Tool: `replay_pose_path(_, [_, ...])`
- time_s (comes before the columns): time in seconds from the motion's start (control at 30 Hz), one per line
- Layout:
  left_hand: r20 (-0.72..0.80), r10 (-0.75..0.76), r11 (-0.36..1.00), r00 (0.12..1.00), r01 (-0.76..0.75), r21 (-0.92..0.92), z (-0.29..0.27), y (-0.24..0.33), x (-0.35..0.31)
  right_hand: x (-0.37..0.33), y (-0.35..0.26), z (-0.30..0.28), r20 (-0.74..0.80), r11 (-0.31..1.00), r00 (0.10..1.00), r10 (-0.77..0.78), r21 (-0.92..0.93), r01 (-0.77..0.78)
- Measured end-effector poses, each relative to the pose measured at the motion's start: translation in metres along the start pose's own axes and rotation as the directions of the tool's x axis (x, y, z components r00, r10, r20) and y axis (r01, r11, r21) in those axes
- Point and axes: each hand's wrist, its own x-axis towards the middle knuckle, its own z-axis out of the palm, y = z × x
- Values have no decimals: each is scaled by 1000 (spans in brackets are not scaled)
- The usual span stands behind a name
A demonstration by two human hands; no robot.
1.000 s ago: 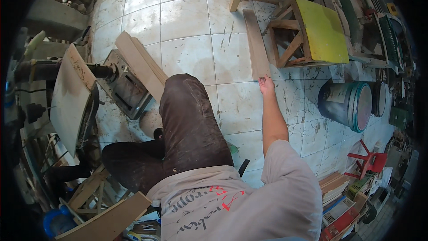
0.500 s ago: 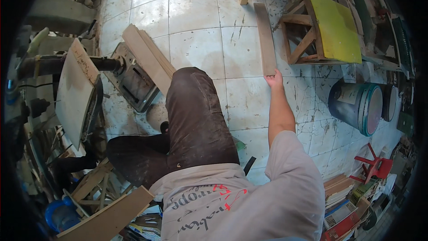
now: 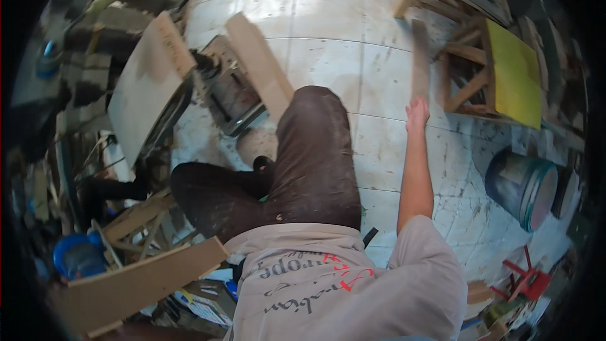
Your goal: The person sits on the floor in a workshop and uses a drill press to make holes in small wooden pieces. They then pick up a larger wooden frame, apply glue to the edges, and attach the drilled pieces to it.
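Note:
At the right, my right hand point(image 3: 416, 114) reaches forward on a stretched arm and is closed on the near end of a long narrow wooden plank point(image 3: 420, 57). The plank points away from me over the tiled floor, beside a wooden stool. At the lower left, a wider wooden board point(image 3: 148, 283) lies slantwise beside my shirt. My left hand point(image 3: 61, 295) shows only dimly at the board's outer end, apparently gripping it; its fingers are smeared and dark. The left forearm is a dim strip under the board.
A yellow-topped wooden stool point(image 3: 516, 74) and a bucket point(image 3: 521, 189) stand right, with a small red chair point(image 3: 525, 281) below. Left are a tilted pale panel point(image 3: 148, 85), a metal machine base point(image 3: 232, 91), stacked planks point(image 3: 259, 60) and a blue round object point(image 3: 79, 257). My bent legs fill the middle.
The view has swung left, so most floor things sit farther right. The board at the lower left shows higher and more fully. My right hand stays at the plank's near end.

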Motion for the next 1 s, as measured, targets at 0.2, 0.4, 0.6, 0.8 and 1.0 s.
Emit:
replay_pose_path(0.2, [-464,-483,864,742,319,-389,-22,-14,-26,-191,-39,183,760,806,600,-250,-180,564])
replay_pose_path(0.4, [-510,-495,858,704,301,-417,-31,-21,-40,-296,57,296,754,14,560,342,-601,799])
replay_pose_path(0.6, [-385,-403,879,830,235,-415,-76,-41,-79,-279,162,288,602,-286,774,198,-720,633])
replay_pose_path(0.8, [-329,-417,853,847,239,-464,-103,-57,-120,-284,148,280,659,-251,717,226,-672,696])
replay_pose_path(1.0, [-246,-391,765,887,165,-623,-101,-76,-121,-290,102,278,715,664,649,261,-621,416])
